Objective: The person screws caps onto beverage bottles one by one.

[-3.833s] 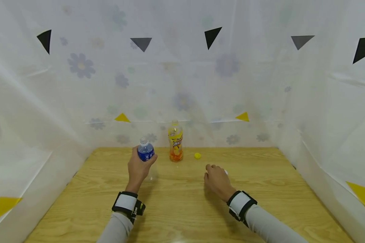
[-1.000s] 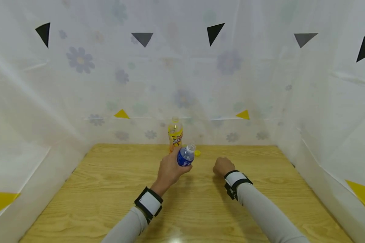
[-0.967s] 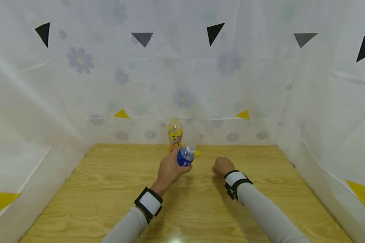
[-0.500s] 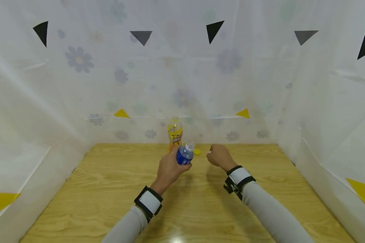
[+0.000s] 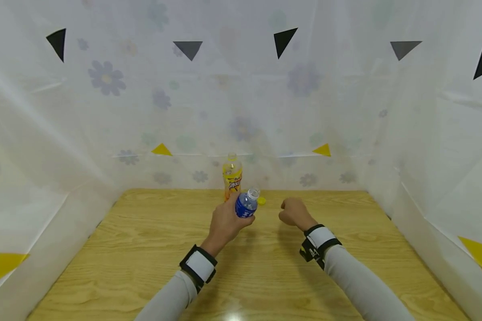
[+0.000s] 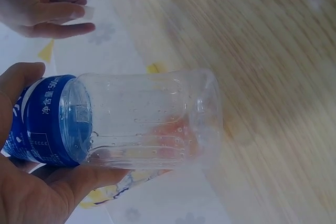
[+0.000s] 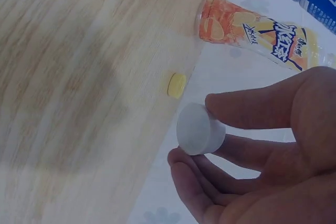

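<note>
My left hand (image 5: 225,221) grips a clear bottle with a blue label (image 5: 246,207) near its top, tilted a little to the right, its mouth uncapped. In the left wrist view the bottle's transparent lower part (image 6: 142,119) looks empty, with droplets on its wall. My right hand (image 5: 297,213), to the right of the bottle, pinches a white cap (image 7: 197,129) between thumb and fingers, as the right wrist view shows. An uncapped bottle with a yellow label (image 5: 232,176) and orange liquid stands behind my left hand, partly hidden. A yellow cap (image 5: 261,201) lies on the table.
The wooden table (image 5: 144,249) ends at a pale, flower-patterned curtain (image 5: 241,89) at the back, with more pale sheeting at both sides. Black, grey and yellow triangles are fixed on the sheeting.
Over the last few seconds my left hand has carried the blue-labelled bottle to the right, in front of the yellow-labelled one. My right hand has risen off its earlier place with the white cap.
</note>
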Tool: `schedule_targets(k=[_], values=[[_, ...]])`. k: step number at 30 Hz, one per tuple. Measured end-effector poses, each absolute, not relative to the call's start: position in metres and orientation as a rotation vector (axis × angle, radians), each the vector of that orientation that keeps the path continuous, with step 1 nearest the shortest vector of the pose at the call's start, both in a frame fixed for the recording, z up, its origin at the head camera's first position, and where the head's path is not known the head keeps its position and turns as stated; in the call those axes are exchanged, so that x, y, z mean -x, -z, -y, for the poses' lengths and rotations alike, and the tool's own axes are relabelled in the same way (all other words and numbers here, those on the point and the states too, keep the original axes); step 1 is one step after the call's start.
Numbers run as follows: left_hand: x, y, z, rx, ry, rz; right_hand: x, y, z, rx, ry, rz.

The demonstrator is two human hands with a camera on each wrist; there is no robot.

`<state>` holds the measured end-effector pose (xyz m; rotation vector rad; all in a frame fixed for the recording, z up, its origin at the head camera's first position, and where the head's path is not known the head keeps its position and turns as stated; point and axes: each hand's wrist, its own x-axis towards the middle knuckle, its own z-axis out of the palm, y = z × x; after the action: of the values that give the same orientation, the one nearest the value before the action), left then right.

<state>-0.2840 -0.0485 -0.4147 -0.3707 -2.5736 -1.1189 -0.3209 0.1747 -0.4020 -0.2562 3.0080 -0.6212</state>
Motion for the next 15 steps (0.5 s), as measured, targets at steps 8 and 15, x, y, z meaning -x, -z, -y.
schedule_targets(k=[8, 15], values=[[0.2840, 0.4133, 0.0493, 0.356, 1.092, 2.579, 0.3195, 0.4015, -0.1767, 0.238, 0.680, -2.933], [0.2844, 0.4126, 0.0489, 0.351, 1.079, 2.597, 0.3185, 0.3992, -0.1775, 0.263, 0.737, -2.941]])
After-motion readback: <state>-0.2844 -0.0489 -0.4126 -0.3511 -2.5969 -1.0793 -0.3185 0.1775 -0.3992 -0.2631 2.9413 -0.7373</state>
